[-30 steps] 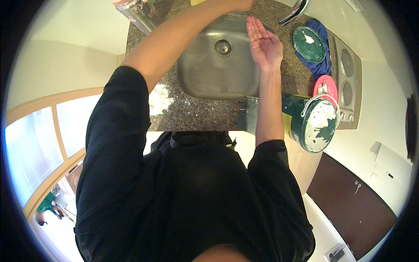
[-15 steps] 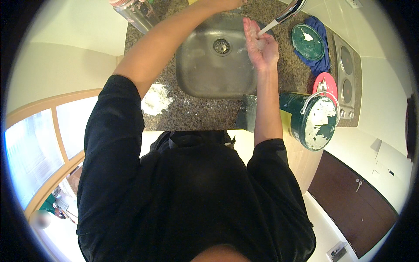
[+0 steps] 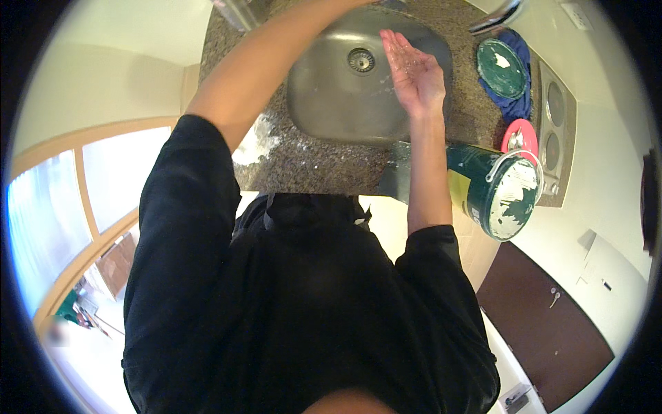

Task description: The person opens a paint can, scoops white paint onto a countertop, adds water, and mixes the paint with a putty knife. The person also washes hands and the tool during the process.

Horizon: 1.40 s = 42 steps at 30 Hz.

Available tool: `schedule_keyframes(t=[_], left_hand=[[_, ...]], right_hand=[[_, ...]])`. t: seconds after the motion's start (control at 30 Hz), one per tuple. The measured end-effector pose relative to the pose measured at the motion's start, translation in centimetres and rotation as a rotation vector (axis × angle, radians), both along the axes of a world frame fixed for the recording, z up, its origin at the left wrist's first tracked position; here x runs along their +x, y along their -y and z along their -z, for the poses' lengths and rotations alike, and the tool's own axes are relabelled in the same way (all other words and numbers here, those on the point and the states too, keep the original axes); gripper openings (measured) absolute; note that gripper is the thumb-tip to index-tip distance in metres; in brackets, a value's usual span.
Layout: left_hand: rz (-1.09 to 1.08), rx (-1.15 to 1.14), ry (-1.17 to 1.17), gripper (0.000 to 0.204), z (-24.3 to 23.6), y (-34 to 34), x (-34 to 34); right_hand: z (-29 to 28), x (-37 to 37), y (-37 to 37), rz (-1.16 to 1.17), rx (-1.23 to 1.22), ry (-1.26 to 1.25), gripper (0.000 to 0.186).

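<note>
Stainless steel forms the sink (image 3: 331,96) sunk into the speckled granite desk (image 3: 310,162), its drain (image 3: 360,60) sitting toward twelve o'clock in the basin. The right hand (image 3: 412,72) hovers over the basin just at three o'clock of the drain, palm up, fingers spread and loosely extended, holding nothing; it looks wet, though the view is too small to be sure. The left arm (image 3: 269,62) reaches across the sink toward twelve o'clock and the left hand passes out of the top edge, so I cannot tell how it is set or what it holds. At three o'clock of the sink a round green lid (image 3: 502,67) lies on a blue cloth (image 3: 517,103). At four o'clock a green paint can (image 3: 500,190) with a white-smeared top stands near the right forearm, a pink disc (image 3: 520,136) just above it.
</note>
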State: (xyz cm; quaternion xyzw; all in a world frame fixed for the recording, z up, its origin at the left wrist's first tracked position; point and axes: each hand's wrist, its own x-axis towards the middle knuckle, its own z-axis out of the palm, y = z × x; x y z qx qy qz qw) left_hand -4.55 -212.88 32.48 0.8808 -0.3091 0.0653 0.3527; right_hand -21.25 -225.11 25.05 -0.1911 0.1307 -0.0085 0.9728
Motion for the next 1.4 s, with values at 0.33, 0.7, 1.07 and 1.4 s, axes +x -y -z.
schedule_keyframes(t=[0.33,0.7,1.07,1.4], left_hand=[[-0.537,-0.416,-0.137,0.032,0.2,-27.8,-12.6],[-1.216,-0.249,-0.589,0.035,13.7,-46.9,-35.7],[-1.297,-0.402,-0.681,0.037,17.1,-46.6,-40.6],[-1.313,-0.437,-0.703,0.034,18.7,-46.4,-40.7]], right_hand=[[1.7,-1.5,-8.8,-0.255,0.010,-0.236,0.052],[3.7,-3.4,-16.3,-0.765,-0.138,-0.259,0.053],[2.8,-3.3,-20.4,-0.985,-0.434,-0.219,0.055],[1.4,-3.1,-21.4,-1.030,-0.736,-0.153,0.050]])
